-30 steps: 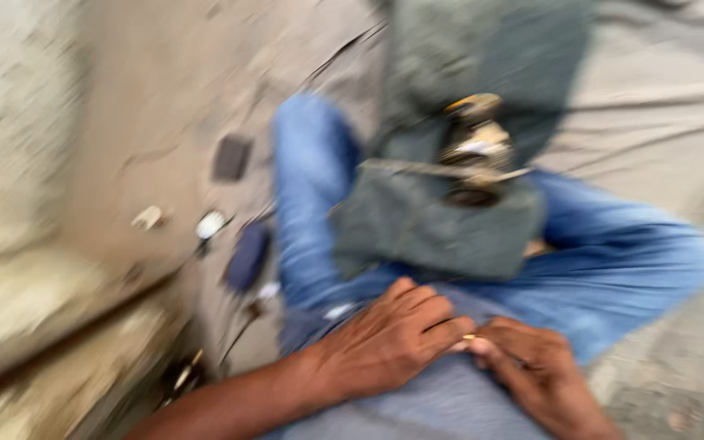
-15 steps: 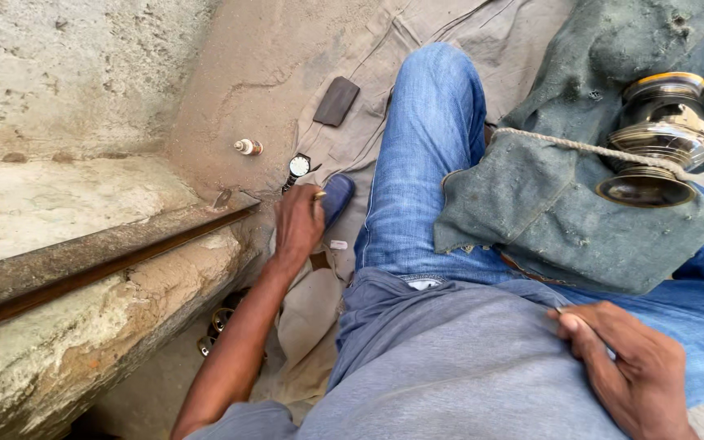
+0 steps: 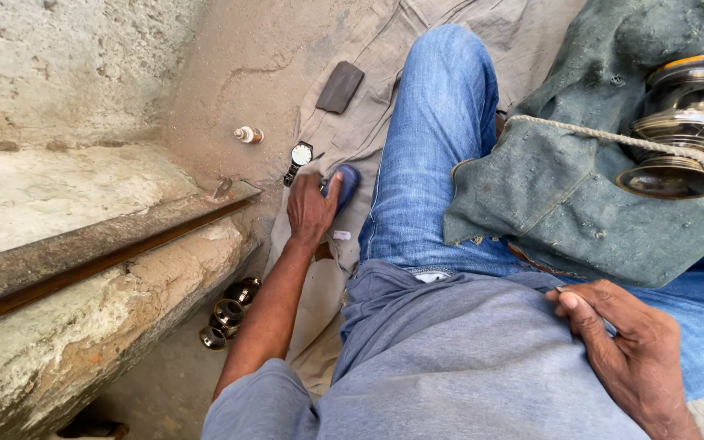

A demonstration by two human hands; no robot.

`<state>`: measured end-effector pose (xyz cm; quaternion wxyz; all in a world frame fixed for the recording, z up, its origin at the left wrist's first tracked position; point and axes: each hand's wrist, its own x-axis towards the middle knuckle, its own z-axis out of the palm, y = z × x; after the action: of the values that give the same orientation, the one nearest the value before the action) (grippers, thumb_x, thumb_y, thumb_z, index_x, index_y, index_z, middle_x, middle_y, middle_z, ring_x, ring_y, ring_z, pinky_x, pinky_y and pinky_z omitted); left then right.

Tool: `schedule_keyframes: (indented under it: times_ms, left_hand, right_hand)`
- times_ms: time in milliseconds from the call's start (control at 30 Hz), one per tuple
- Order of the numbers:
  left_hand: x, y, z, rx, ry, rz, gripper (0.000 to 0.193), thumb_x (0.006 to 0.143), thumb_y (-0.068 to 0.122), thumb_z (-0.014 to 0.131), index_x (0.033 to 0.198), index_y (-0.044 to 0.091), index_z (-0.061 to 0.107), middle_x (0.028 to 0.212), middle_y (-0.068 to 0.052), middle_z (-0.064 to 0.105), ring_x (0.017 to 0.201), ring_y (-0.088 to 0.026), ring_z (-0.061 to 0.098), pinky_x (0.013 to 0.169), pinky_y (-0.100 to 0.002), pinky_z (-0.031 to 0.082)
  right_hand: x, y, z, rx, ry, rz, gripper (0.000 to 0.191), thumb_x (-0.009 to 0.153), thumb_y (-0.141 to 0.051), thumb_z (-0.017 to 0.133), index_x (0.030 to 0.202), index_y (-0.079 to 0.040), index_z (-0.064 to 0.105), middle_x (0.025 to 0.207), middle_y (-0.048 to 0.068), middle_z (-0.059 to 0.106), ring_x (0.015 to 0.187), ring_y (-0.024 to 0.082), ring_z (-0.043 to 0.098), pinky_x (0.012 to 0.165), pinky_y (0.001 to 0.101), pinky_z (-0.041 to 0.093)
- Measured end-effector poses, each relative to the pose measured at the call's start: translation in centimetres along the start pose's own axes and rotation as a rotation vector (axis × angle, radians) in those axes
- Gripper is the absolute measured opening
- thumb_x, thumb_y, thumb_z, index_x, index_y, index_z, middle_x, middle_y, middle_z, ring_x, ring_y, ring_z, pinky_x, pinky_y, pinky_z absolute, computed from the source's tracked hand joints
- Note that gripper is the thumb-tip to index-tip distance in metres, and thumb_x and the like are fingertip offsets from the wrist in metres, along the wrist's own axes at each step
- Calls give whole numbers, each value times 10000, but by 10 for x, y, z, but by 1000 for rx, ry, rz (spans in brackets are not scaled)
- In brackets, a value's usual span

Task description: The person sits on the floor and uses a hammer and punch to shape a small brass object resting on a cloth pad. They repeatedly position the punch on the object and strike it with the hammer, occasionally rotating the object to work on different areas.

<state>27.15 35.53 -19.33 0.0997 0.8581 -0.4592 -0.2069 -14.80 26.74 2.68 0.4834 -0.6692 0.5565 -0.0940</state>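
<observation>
I sit on a grey cloth on the ground with my legs in blue jeans. My left hand reaches out beside my left thigh and closes over a small dark blue object lying on the cloth. A wristwatch lies just beyond that hand. My right hand rests on my grey shirt at my lap, fingers curled, with something thin under the fingertips that I cannot make out. A shiny brass vessel lies on a grey-green cloth over my right leg.
A dark flat stone lies on the cloth farther out. A small white bottle lies on the dirt. Several small brass rings sit by my left elbow. A concrete ledge with a metal rail runs along my left.
My left hand has left my lap, where it met the right hand, and swung out left onto the dark blue object. The view has steadied. The right hand stays at the lap.
</observation>
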Motion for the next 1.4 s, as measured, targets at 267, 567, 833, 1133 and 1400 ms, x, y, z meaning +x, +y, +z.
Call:
schedule_keyframes:
  times_ms: [267,567,833,1133,1400]
  left_hand:
    - [-37,-15,29,-4,28,80,481,991,404,593,1186,-22,701,1078,-226,684,1038,-413,630,909,-534,486]
    - [-21,-67,13,-264,230,104,314,1057,223,594,1269,4,667,1205,-209,687,1121,-376,658,987,-487,532]
    - [-60,15,3,15,9,19,1036,580,276,982,1445,-12,491,1167,-256,648,984,-451,639,819,-527,532]
    - [-50,-71,1,-826,-292,-532,665,765,65,833,1387,83,598,1217,-104,742,1119,-186,713,963,-338,578]
    - [-39,-54,-10,-213,79,157,503,810,33,755,1298,3,634,1207,-179,674,1101,-329,651,950,-409,533]
  right_hand:
    - [5,-2,1,-36,-25,38,172,962,-138,650,1017,-32,774,835,36,761,670,105,676,612,242,553]
    - [3,-8,1,-14,-22,13,159,1001,-120,651,1034,-16,767,836,58,728,677,114,632,620,235,514]
    - [-1,-10,4,-21,-26,-56,157,983,-120,655,1024,-16,765,830,50,733,665,100,639,612,228,514]
    - [-5,-6,5,2,-34,-48,165,982,-130,649,1023,-27,771,874,40,755,699,95,670,628,227,544]
    - [-8,-6,3,13,-16,-38,165,978,-141,657,1038,-43,776,881,39,764,706,96,672,630,222,543]
